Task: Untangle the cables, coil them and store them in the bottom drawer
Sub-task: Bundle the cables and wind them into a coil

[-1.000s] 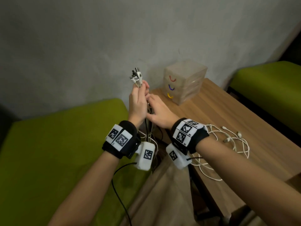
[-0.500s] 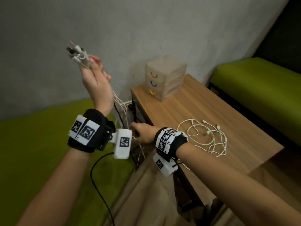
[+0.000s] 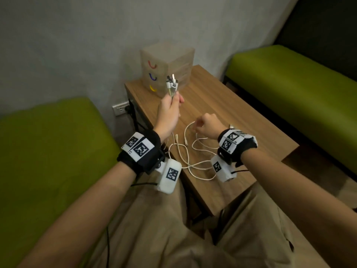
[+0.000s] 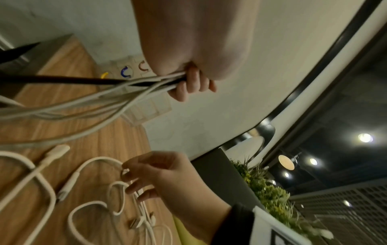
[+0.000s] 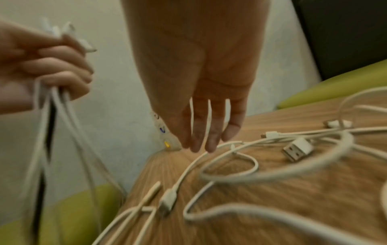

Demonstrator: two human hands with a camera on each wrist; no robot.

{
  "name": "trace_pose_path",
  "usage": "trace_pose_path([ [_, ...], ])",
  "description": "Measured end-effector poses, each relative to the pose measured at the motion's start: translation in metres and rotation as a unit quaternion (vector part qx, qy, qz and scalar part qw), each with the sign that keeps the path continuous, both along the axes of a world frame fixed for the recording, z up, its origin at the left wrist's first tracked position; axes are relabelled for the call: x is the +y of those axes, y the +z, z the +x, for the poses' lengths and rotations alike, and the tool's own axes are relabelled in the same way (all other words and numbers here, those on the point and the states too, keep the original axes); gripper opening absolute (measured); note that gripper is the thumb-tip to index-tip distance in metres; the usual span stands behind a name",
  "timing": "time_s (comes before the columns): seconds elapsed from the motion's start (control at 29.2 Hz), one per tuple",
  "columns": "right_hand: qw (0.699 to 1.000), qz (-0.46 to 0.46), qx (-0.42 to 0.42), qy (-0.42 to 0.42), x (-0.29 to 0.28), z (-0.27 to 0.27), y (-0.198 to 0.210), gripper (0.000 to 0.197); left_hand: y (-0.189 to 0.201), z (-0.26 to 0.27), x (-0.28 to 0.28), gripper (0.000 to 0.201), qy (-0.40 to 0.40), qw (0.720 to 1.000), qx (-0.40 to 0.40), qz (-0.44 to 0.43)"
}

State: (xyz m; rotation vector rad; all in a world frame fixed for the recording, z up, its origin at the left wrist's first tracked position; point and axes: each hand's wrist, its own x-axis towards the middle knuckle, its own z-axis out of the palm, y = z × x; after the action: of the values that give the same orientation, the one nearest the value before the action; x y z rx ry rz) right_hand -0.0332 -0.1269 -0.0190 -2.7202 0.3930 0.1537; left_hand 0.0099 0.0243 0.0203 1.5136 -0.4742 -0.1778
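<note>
My left hand [image 3: 170,111] is raised over the table and grips a bundle of white cables and one black cable [image 4: 117,92]. Their plug ends [image 3: 172,83] stick up above my fist, and the rest hangs off the table's left edge. Lower and to the right, my right hand [image 3: 207,124] is at a tangle of loose white cables [image 3: 193,151] on the table. Its thumb and fingertip pinch one raised cable loop [image 4: 100,160]. Behind stands a translucent drawer unit [image 3: 168,55] with red, blue and yellow handles. The bottom drawer with the yellow handle [image 3: 153,88] looks closed.
The small wooden table [image 3: 241,120] stands against the grey wall. Green cushioned benches flank it on the left [image 3: 48,142] and right [image 3: 289,78]. A wall socket [image 3: 120,109] sits low beside the table's left rear corner. My knees are under the near edge.
My left hand has come down from high on the left to in front of the drawer unit, bundle still gripped. My right hand left the table's near-left corner for the loose cables.
</note>
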Motion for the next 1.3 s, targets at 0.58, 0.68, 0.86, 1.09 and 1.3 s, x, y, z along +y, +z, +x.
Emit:
trace_pose_path([
  [0.58,0.952,0.063,-0.290,-0.078,0.041,-0.008,0.010,0.015,-0.012,-0.007,0.001,0.031,-0.021,0.999,0.032,-0.013],
  [0.68,0.905,0.135,-0.400,-0.050,0.055,-0.016,0.033,0.014,-0.010,-0.008,-0.008,0.029,0.003,0.998,0.066,0.002],
  [0.86,0.870,0.165,-0.464,-0.007,0.072,-0.015,0.047,0.011,0.006,-0.012,-0.010,0.035,-0.025,0.986,0.115,-0.116],
  [1.09,0.872,0.166,-0.461,0.000,0.070,-0.011,0.052,0.015,0.007,-0.015,-0.011,0.024,0.013,0.988,0.103,-0.118],
  [1.3,0.888,0.205,-0.406,0.061,0.060,-0.015,0.062,0.029,0.007,-0.016,-0.011,0.026,0.076,0.987,0.048,-0.131],
])
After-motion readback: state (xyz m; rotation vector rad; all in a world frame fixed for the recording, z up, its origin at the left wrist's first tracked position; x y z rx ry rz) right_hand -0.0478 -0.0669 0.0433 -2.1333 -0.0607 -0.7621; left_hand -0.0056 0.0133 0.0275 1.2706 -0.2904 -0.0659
